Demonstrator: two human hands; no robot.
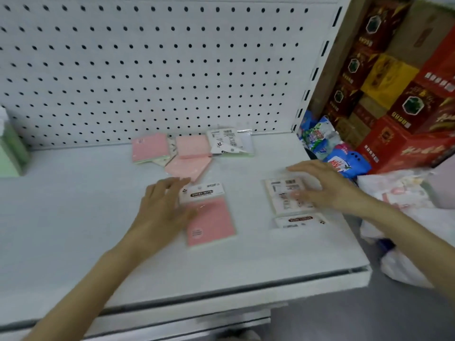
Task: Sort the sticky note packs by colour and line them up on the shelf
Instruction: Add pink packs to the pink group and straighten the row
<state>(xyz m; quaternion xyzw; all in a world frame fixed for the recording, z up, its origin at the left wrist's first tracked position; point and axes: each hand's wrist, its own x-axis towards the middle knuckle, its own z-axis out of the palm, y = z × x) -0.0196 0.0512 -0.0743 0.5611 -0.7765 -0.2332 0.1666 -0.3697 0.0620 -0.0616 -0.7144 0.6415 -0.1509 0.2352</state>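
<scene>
A pink sticky note pack (210, 220) with a white "STICKY NOTE" header lies face up mid-shelf. My left hand (162, 207) rests flat on its left edge, fingers spread. To the right, a pack lying back side up (283, 195) sits under the fingers of my right hand (322, 185), which presses on it without gripping. Its white header (299, 221) pokes out toward me. At the back lie three loose pink packs (150, 147) (193, 146) (189, 168) and a face-down pack (230, 141).
The white shelf (73, 217) has a pegboard back wall (147, 70). A green stack (11, 153) stands at the far left. Right of the shelf are red cartons (403, 114), blue snack bags (344, 161) and white plastic bags (403, 193).
</scene>
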